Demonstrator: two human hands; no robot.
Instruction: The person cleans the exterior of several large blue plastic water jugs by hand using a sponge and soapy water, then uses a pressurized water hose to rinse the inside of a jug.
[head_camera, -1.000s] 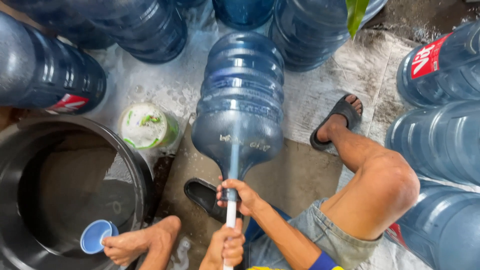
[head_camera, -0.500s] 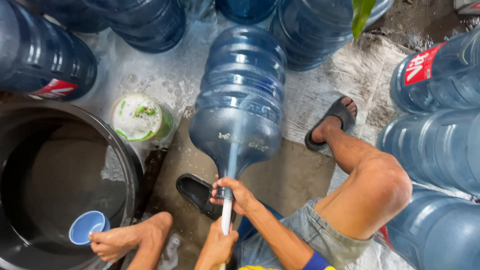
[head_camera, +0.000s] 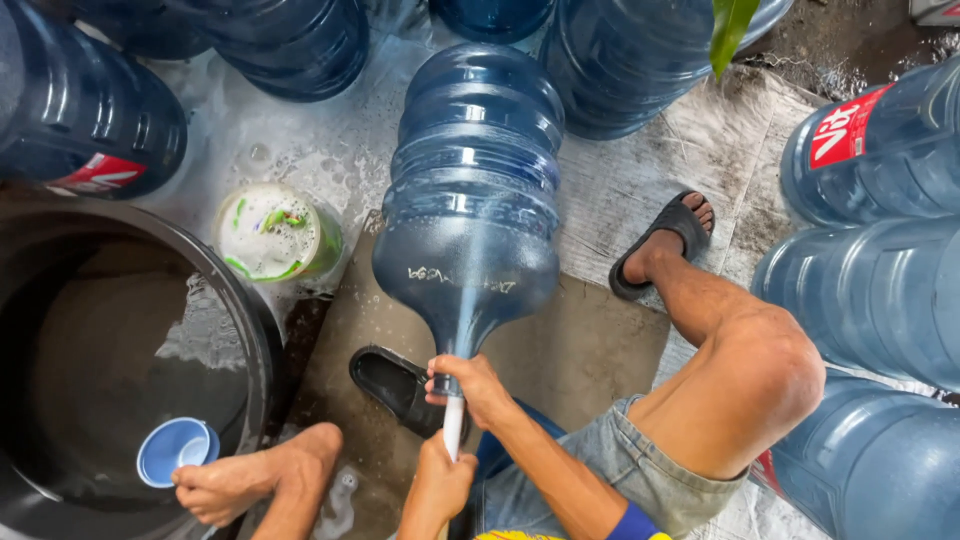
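Observation:
A large blue water jug (head_camera: 470, 200) lies on its side on the wet ground, neck pointing towards me. My right hand (head_camera: 470, 385) is wrapped around the neck at the mouth. My left hand (head_camera: 440, 480), just below it, grips a white stick (head_camera: 453, 425) that runs into the jug's mouth; a pale streak inside the jug continues its line. My bare left foot (head_camera: 240, 485) rests on the rim of a black basin (head_camera: 255, 320). My right foot, in a black sandal (head_camera: 665, 240), is planted to the right of the jug.
Several more blue jugs (head_camera: 860, 300) crowd the top and right sides. The black basin holds water and a small blue cup (head_camera: 175, 450). A round green and white tub of suds (head_camera: 275, 235) stands left of the jug. An empty black sandal (head_camera: 395, 385) lies under the neck.
Both hands keep their hold on the neck and the stick. The left hand has drifted slightly left, and the view has shifted a little.

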